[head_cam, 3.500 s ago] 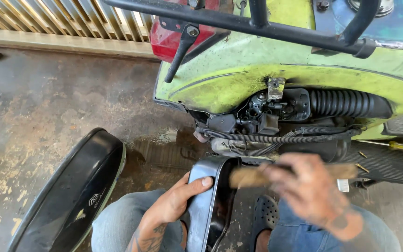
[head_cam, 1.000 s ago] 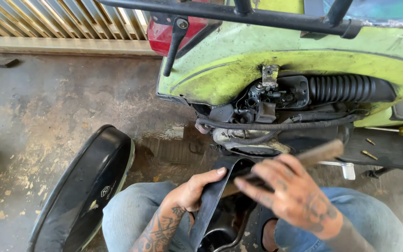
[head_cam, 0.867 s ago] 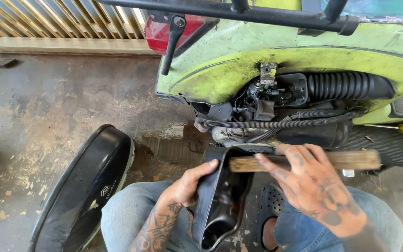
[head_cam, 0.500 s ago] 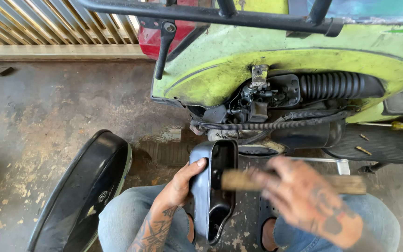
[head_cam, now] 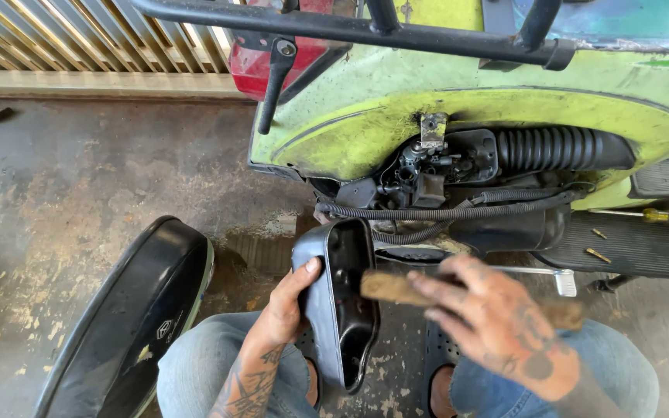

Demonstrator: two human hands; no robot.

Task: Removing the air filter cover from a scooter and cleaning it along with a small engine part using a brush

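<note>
On the far left a black scooter seat (head_cam: 129, 310) lay tilted on the stained concrete floor (head_cam: 63, 193), just beside the person's knee. The left hand (head_cam: 284, 306) gripped the black plastic housing (head_cam: 342, 298) by its rim, thumb hooked over the edge and fingers wrapped out of sight behind, holding it upright between the knees with its hollow side facing the camera. It looked light and stiff, probably greasy inside, so the rim seemed the surest hold. The right hand (head_cam: 497, 325) (blurred) was curled around a wooden-handled brush or stick (head_cam: 392, 288), whose free end reached the housing's open mouth; exactly how its fingers pressed I could not tell. Above stood the lime-green scooter body (head_cam: 458, 101), its engine (head_cam: 427, 166) exposed, with a screwdriver (head_cam: 648, 215) on the footboard at far right.
</note>
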